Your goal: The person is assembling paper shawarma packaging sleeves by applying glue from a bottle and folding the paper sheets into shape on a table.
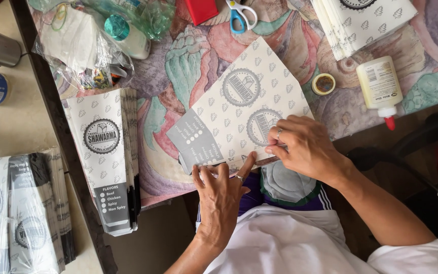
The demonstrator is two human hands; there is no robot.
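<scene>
Both hands work the near edge of a printed paper sheet [239, 109], a white wedge with a small leaf pattern, two round grey stamps and a grey panel at one corner, lying on the worktop [178, 76] with its patterned pink-and-green cover. The left hand [222, 195] lies flat, fingers [214, 172] spread and pressing down on the sheet's lower edge beside the grey panel, thumb reaching right along the fold line. The right hand [307, 147] has its fingers bent and pressed together, the tips pinching and flattening the paper edge just right of that thumb. To crease well, it seems best to keep the left fingers pinning the sheet so it cannot slide, and to run the right fingertips along the edge with even pressure, keeping the borders aligned. Left of the left fingers, well apart, a stack of finished paper sleeves [107, 157] lies with a round stamp above and a grey panel below. Beyond the right fingers stands a small roll of tape [323, 83]; further right lies a white glue bottle [379, 83] with a red tip. Scissors [240, 15] with blue-and-white handles lie at the far edge, near another pile of sheets [366, 23].
</scene>
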